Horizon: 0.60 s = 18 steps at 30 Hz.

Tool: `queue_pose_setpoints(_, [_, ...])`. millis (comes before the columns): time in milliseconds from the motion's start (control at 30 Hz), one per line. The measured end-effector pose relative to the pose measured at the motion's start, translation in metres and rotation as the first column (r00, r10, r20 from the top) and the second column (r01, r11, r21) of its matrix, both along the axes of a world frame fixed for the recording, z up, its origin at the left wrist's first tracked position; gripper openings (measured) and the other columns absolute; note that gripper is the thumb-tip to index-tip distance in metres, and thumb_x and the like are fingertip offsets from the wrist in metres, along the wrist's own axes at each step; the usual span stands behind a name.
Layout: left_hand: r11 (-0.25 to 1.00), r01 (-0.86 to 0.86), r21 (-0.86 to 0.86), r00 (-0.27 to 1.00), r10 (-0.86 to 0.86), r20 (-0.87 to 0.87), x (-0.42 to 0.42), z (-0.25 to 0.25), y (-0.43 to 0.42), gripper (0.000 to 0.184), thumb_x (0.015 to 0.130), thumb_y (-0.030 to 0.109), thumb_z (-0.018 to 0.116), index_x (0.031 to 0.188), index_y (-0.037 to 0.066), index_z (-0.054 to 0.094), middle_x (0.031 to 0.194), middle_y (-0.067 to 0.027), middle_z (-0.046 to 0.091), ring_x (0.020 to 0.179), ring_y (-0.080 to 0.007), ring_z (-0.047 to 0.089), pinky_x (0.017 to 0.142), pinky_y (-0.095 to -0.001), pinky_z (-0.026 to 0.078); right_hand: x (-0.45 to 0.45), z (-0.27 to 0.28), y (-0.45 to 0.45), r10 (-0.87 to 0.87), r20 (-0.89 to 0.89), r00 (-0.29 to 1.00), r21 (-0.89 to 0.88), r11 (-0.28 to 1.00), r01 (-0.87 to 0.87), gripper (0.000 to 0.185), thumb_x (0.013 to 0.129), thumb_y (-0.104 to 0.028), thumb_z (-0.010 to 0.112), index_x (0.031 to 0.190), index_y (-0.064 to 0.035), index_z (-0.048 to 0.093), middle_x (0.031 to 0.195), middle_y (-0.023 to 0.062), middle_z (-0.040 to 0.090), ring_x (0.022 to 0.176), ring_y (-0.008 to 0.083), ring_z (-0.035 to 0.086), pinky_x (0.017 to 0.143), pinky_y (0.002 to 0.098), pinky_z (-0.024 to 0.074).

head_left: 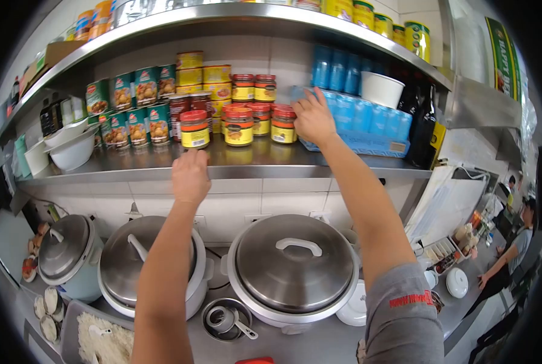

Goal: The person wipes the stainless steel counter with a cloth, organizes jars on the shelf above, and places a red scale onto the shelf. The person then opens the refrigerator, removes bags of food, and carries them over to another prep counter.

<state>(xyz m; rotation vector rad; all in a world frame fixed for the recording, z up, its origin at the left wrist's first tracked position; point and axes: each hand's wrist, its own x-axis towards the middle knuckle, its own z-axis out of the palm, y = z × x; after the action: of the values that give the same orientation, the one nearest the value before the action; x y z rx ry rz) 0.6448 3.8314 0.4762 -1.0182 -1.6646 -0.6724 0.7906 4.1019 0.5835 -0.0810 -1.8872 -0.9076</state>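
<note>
My left hand (191, 176) is closed at the front edge of the steel shelf (252, 171), just below a red-lidded jar (195, 130) with a yellow label. Its fingertips are hidden. Higher up, my right hand (314, 119) reaches over the shelf with its fingers partly spread, between another red-lidded jar (283, 125) and a stack of blue cans (363, 115) in a blue cardboard tray (368, 144). Its fingertips are at the left end of the cans; I cannot tell whether they touch. Another jar (239, 127) stands in front of several similar ones.
Green tins (138, 126) and yellow cans (217, 74) stand further left on the shelf, past white bowls (72, 153). A white tub (382, 89) sits on the blue cans, near dark bottles (425, 127). Large lidded cookers (295, 264) line the counter below. A person (516, 249) stands at right.
</note>
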Motion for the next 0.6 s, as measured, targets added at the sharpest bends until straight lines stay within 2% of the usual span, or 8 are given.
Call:
queue_pose_setpoints(100, [1.000,-0.009,0.008,1.000,0.009,0.015,0.000,0.000,0.000,0.022,0.061,0.001,0.060,0.079,0.009,0.050,0.080,-0.0068,0.050,0.080,-0.0249,0.052,0.069,-0.0371,0.039,0.008,0.000,-0.028,-0.083,0.137,0.987,-0.134,0.986,0.101,0.039,0.073,-0.028,0.057,0.104,-0.0051,0.060,0.096,0.0118,0.061,0.111,0.0324,0.047,0.107,0.0452,0.0179])
queue_pose_setpoints(133, [1.000,-0.002,0.012,1.000,0.001,0.012,-0.001,0.000,0.000,0.023,0.061,0.001,0.060,0.079,0.010,0.050,0.080,-0.0067,0.050,0.080,-0.0247,0.052,0.069,-0.0371,0.039,0.010,0.000,-0.033,-0.101,0.168,0.981,-0.158,0.979,0.128,0.048,0.072,-0.038,0.061,0.107,-0.0052,0.056,0.100,0.0149,0.060,0.112,0.0331,0.047,0.107,0.0457,0.0181])
queue_pose_setpoints(233, [1.000,0.018,0.021,1.000,-0.018,0.010,-0.002,-0.002,0.002,0.022,0.060,0.001,0.060,0.077,0.010,0.048,0.079,-0.0058,0.050,0.080,-0.0239,0.052,0.069,-0.0367,0.039,0.000,-0.006,-0.046,-0.151,0.223,0.963,-0.251,0.946,0.207,0.055,0.072,-0.042,0.064,0.109,-0.0042,0.050,0.104,0.0191,0.057,0.108,0.0341,0.050,0.101,0.0441,0.0295])
queue_pose_setpoints(267, [0.999,0.028,0.027,1.000,-0.028,0.003,-0.002,-0.002,0.002,0.022,0.060,0.001,0.059,0.077,0.010,0.048,0.079,-0.0057,0.050,0.080,-0.0239,0.052,0.069,-0.0366,0.039,-0.002,-0.008,-0.050,-0.044,0.204,0.978,-0.419,0.899,0.128,0.055,0.072,-0.041,0.066,0.109,-0.0038,0.048,0.104,0.0200,0.056,0.106,0.0346,0.051,0.098,0.0431,0.0334])
queue_pose_setpoints(333, [0.999,0.033,0.040,0.999,-0.033,-0.008,-0.003,-0.003,0.001,0.021,0.060,0.001,0.060,0.076,0.010,0.049,0.077,-0.0055,0.050,0.078,-0.0240,0.052,0.068,-0.0363,0.039,-0.005,-0.010,-0.061,0.155,0.108,0.982,-0.709,0.704,-0.033,0.057,0.070,-0.039,0.070,0.108,-0.0028,0.046,0.105,0.0220,0.055,0.102,0.0356,0.053,0.091,0.0413,0.0411])
queue_pose_setpoints(433, [0.998,0.026,0.056,0.999,-0.024,-0.031,-0.006,-0.002,0.002,0.020,0.060,0.001,0.060,0.074,0.010,0.050,0.076,-0.0054,0.050,0.076,-0.0240,0.052,0.068,-0.0360,0.039,0.003,-0.015,-0.083,0.384,-0.033,0.923,-0.727,0.624,-0.286,0.055,0.068,-0.031,0.074,0.105,-0.0012,0.046,0.105,0.0223,0.054,0.097,0.0367,0.055,0.080,0.0405,0.0467])
queue_pose_setpoints(500, [0.998,0.019,0.064,0.999,-0.016,-0.049,-0.006,-0.003,0.005,0.019,0.060,0.001,0.059,0.073,0.010,0.048,0.076,-0.0055,0.049,0.077,-0.0235,0.053,0.068,-0.0359,0.039,-0.001,-0.025,-0.104,0.502,-0.094,0.860,-0.632,0.637,-0.441,0.055,0.067,-0.028,0.075,0.105,-0.0007,0.046,0.104,0.0197,0.054,0.100,0.0351,0.052,0.084,0.0390,0.0443])
queue_pose_setpoints(600, [1.000,0.014,0.028,1.000,-0.014,0.000,-0.003,-0.003,0.002,0.025,0.062,0.001,0.058,0.083,0.010,0.050,0.080,-0.0057,0.052,0.079,-0.0233,0.053,0.069,-0.0360,0.039,-0.014,-0.030,-0.141,0.548,-0.115,0.828,-0.595,0.630,-0.500,0.056,0.068,-0.029,0.075,0.108,-0.0018,0.046,0.109,0.0184,0.048,0.102,0.0348,0.050,0.086,0.0389,0.0434])
